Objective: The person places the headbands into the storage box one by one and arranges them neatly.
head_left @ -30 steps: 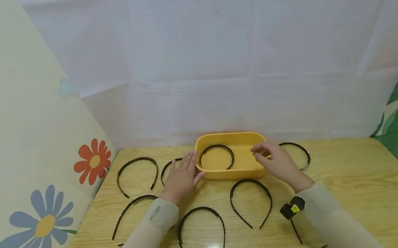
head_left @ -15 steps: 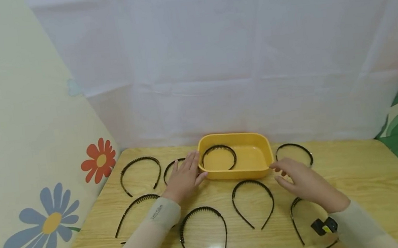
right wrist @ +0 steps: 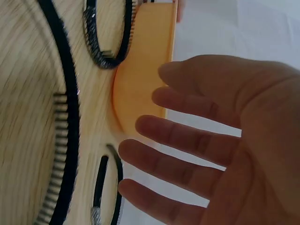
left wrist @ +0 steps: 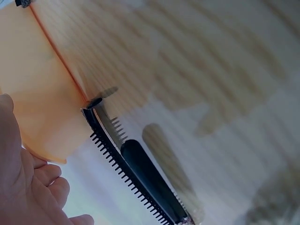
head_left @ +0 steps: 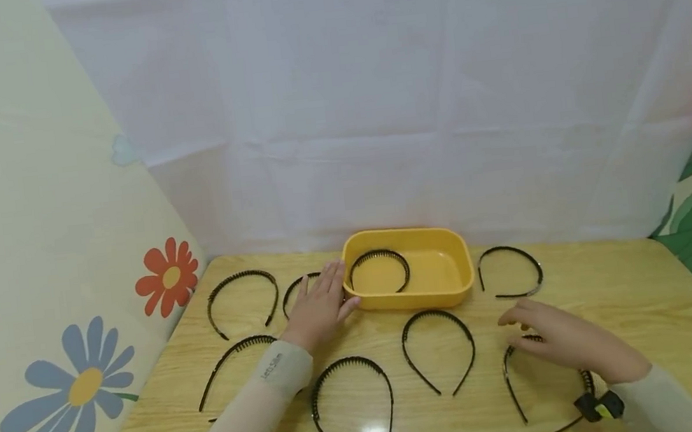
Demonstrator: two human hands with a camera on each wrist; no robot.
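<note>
Yellow bin [head_left: 415, 300]: is being supported upright on the wood-grain table [head_left: 635, 312], close to the white cloth [head_left: 372, 100] hanging behind.
Headband in the bin [head_left: 378, 252]: a black toothed one, being contained in the left half.
Left hand [head_left: 320, 307]: is being rested against the bin's left end, fingers long and slightly spread; nothing is being gripped.
Left-hand headband [head_left: 290, 289]: is being partly hidden by the left hand.
Right hand [head_left: 555, 338]: is being held above the table with fingers parted and loosely bent; nothing is being grasped.
Front-right headband [head_left: 511, 385]: is being overlapped by the right hand; whether it is being touched cannot be told.
Back-right headband [head_left: 508, 249]: is being left flat on the table, just beside the bin's right end.
Centre headband [head_left: 435, 312]: is being kept in front of the bin, its tips pointing toward the person.
Front-middle headband [head_left: 351, 360]: is being displayed toothed, nearer the person.
Far-left headband [head_left: 239, 274]: is being set near the table's back left corner.
Near-left headband [head_left: 228, 358]: is being partly covered by the left sleeve [head_left: 246, 409].
</note>
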